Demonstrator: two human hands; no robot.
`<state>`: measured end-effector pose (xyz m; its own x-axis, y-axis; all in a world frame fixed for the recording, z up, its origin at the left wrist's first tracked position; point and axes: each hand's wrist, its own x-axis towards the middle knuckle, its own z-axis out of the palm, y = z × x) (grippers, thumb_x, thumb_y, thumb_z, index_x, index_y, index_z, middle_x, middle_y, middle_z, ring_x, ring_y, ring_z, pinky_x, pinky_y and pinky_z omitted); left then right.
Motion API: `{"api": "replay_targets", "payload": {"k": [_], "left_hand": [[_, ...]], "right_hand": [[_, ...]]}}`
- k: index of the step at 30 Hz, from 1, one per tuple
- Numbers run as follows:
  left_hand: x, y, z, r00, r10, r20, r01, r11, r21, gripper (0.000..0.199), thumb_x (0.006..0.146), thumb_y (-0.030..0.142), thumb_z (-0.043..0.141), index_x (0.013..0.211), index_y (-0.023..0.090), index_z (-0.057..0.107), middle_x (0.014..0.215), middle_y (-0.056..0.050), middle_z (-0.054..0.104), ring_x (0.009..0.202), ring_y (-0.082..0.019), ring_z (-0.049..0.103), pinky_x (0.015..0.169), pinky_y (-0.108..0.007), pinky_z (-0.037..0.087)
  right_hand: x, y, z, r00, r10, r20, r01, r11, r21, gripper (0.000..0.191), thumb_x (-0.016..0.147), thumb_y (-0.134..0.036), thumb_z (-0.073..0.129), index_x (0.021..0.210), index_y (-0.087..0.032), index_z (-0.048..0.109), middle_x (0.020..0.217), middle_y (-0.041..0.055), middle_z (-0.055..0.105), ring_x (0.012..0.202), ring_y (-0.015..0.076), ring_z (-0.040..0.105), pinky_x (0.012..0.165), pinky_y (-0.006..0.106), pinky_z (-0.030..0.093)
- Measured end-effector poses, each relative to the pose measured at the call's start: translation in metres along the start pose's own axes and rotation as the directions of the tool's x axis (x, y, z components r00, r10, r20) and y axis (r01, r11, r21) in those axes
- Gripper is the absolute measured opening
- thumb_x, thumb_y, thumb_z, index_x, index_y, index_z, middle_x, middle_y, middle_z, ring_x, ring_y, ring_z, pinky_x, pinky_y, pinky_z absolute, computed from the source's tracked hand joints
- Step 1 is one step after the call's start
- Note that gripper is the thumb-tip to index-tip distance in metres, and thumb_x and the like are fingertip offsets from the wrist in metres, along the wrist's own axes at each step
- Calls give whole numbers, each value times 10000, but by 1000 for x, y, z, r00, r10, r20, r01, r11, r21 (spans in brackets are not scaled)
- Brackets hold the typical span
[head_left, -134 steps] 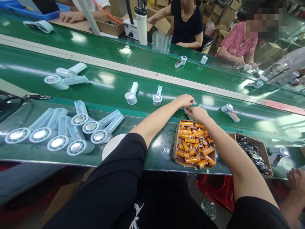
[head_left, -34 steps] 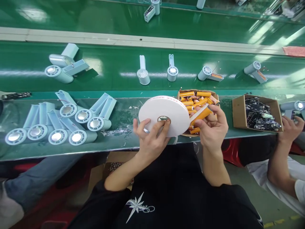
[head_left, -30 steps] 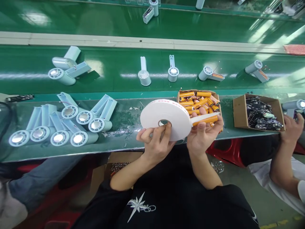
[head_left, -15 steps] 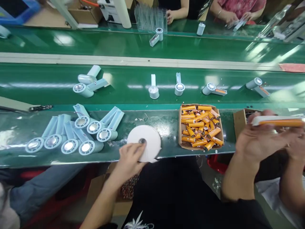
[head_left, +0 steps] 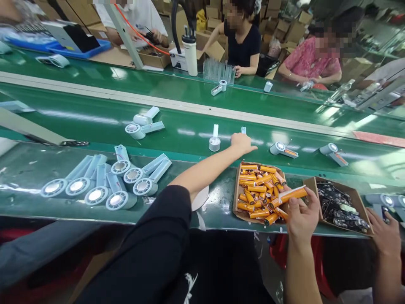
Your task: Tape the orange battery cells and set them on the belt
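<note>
My left hand (head_left: 242, 143) reaches across onto the green belt, over a light blue fan body (head_left: 243, 130). Only the top of that fan's handle shows; the hand hides its round head. The thumb sticks out to the right, the other fingers are mostly hidden, and their grip cannot be made out. Over the right side of the battery box, my right hand (head_left: 302, 213) is closed on an orange battery (head_left: 292, 195) with a white strip along its top. The cardboard box (head_left: 236, 196) holds several orange batteries. A white round roll (head_left: 201, 199) lies partly under my left arm.
Several light blue fans (head_left: 95, 195) lie on the bench at left, others (head_left: 214, 144) on the belt. Right of the batteries is a box of dark circuit parts (head_left: 316, 198). A neighbour's hand (head_left: 387, 230) is at far right. People sit across the belt.
My left hand has left the white roll and reached forward to a fan on the belt. My right hand has brought the orange battery left, near the battery box. The view has tilted up.
</note>
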<state>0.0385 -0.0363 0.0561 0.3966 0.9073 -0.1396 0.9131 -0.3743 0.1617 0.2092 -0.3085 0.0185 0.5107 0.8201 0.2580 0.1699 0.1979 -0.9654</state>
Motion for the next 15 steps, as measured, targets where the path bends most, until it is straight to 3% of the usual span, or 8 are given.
{"api": "replay_targets", "payload": {"k": [4,8,11,15], "left_hand": [[29,9,9,991,124,52,-126,991,52,347,844,277,811,1157,130,839,1135,-238,796,1061,-350,755,902,-418,550],[35,-15,13,949,308,73,-313,946,81,427,803,91,762,1196,249,819,1301,-166,764,1189,-319,704,983,-398,514],[39,-28,19,912,396,105,-405,910,92,439,759,72,770,1143,279,824,1400,-126,722,1220,-317,669,1011,-398,510],[43,-17,37,903,416,102,-425,900,95,332,779,113,755,1088,201,835,1325,-186,735,1280,-392,611,1028,-464,520]], "right_hand": [[-1,-8,-31,999,-30,12,31,999,-33,477,881,-380,893,1259,-313,610,1010,109,857,988,408,833,758,552,723],[20,-23,-42,992,-123,-16,122,992,-23,499,838,-347,930,1227,-313,620,993,67,857,923,390,844,772,576,730],[54,-30,-25,973,-229,29,229,973,6,506,835,-308,930,1240,-317,627,989,22,851,950,347,848,827,557,735],[115,-20,16,932,-277,233,283,959,7,459,836,-322,910,1216,-292,654,1126,46,836,1063,298,831,867,482,734]]}}
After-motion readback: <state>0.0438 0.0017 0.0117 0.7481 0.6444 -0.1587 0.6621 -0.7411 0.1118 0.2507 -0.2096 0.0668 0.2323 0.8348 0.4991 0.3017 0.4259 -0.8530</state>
